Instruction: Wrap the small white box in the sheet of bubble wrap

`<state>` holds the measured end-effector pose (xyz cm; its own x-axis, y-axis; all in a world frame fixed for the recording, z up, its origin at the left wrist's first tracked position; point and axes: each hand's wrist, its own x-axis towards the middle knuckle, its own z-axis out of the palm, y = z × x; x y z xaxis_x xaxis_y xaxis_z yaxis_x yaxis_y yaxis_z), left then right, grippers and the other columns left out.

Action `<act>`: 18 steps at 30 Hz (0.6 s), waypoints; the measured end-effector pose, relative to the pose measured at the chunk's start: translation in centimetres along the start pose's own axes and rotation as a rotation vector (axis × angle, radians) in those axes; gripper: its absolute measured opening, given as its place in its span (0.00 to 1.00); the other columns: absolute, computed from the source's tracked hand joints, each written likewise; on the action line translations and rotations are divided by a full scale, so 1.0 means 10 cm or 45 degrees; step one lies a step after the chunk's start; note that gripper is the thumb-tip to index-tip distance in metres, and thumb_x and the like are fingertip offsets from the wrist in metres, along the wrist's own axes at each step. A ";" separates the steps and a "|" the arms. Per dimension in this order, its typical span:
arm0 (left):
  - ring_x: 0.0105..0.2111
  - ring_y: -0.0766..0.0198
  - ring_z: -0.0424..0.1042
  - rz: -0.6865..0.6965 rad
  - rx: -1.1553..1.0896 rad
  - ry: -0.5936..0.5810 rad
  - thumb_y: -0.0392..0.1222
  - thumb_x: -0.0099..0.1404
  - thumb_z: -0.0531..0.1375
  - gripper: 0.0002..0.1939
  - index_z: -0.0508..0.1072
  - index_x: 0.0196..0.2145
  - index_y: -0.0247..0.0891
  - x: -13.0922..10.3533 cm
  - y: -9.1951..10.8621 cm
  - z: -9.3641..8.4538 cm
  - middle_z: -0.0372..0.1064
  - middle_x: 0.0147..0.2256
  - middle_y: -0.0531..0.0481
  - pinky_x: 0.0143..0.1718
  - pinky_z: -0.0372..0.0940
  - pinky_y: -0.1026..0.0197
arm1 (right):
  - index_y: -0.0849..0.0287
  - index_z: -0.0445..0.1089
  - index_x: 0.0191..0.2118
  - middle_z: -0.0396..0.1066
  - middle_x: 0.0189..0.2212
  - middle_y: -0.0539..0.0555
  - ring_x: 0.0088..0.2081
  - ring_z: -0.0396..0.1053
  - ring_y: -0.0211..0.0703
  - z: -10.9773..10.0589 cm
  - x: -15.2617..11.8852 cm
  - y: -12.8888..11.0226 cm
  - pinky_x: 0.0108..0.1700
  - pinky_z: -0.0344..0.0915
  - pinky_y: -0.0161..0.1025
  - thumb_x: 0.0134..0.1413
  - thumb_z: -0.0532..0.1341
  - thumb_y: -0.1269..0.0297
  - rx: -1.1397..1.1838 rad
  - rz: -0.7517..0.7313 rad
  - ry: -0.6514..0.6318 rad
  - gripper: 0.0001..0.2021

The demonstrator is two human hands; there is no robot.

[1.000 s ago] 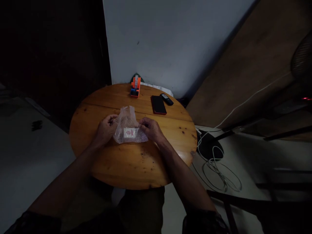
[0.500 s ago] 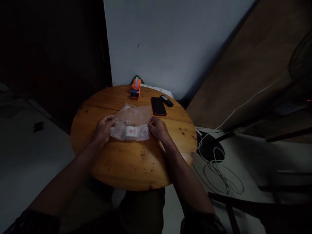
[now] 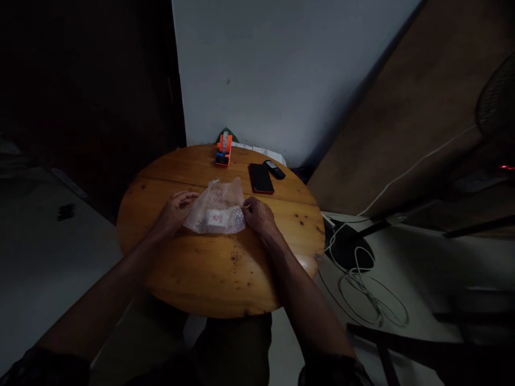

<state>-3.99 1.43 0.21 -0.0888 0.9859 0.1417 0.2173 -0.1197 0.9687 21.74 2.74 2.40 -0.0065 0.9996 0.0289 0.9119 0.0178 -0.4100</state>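
Observation:
A sheet of bubble wrap (image 3: pixel 220 194) lies crumpled on the round wooden table (image 3: pixel 201 273). Within its near fold is a small white box (image 3: pixel 215 217) with a reddish mark on top. My left hand (image 3: pixel 176 210) rests at the wrap's left edge, its fingers stretched out and not closed on it. At the right edge, my right hand (image 3: pixel 258 213) is closed, thumb and fingers pinching the bubble wrap; its fingertips are partly hidden.
An orange tape dispenser (image 3: pixel 224 150) stands at the table's back. Right of it lie a black, red-edged flat case (image 3: pixel 261 178) and a dark mobile phone (image 3: pixel 274 169). Papers (image 3: pixel 261 152) sit against the wall. A coiled pale cable (image 3: pixel 362 284) and a fan (image 3: pixel 499 102) are on the right.
My left hand has let go of the wrap's left side and its fingers have straightened. The wrap's far flap has risen and drawn in from the left. My right hand keeps its place.

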 end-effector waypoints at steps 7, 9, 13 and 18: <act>0.55 0.43 0.70 0.196 0.349 -0.191 0.45 0.50 0.64 0.12 0.82 0.33 0.43 0.41 0.14 -0.06 0.73 0.46 0.42 0.58 0.65 0.41 | 0.55 0.75 0.46 0.80 0.40 0.58 0.42 0.75 0.50 0.01 -0.05 -0.05 0.38 0.60 0.39 0.66 0.55 0.58 -0.014 -0.016 0.030 0.13; 0.53 0.42 0.71 0.210 0.406 -0.296 0.44 0.50 0.63 0.09 0.82 0.29 0.43 0.49 0.15 0.01 0.75 0.41 0.42 0.58 0.65 0.41 | 0.55 0.75 0.46 0.80 0.40 0.58 0.42 0.75 0.50 0.02 -0.06 -0.06 0.38 0.60 0.39 0.67 0.54 0.58 -0.006 -0.030 0.034 0.14; 0.48 0.46 0.75 0.277 0.432 -0.346 0.43 0.50 0.61 0.11 0.83 0.30 0.44 0.52 0.19 0.12 0.76 0.41 0.44 0.56 0.66 0.43 | 0.54 0.75 0.44 0.80 0.40 0.56 0.41 0.75 0.48 0.04 -0.06 -0.07 0.36 0.58 0.38 0.65 0.54 0.61 0.000 -0.063 0.046 0.12; 0.51 0.46 0.73 0.369 0.462 -0.408 0.46 0.49 0.64 0.13 0.84 0.34 0.46 0.53 0.26 0.17 0.76 0.45 0.46 0.54 0.66 0.49 | 0.56 0.75 0.44 0.80 0.40 0.57 0.42 0.75 0.50 0.06 -0.04 -0.05 0.36 0.58 0.39 0.64 0.55 0.63 -0.017 -0.036 0.061 0.12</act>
<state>-2.29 6.58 3.14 0.3116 0.9118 0.2676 0.5143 -0.3986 0.7593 21.02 2.35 2.05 -0.0133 0.9964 0.0840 0.9171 0.0457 -0.3961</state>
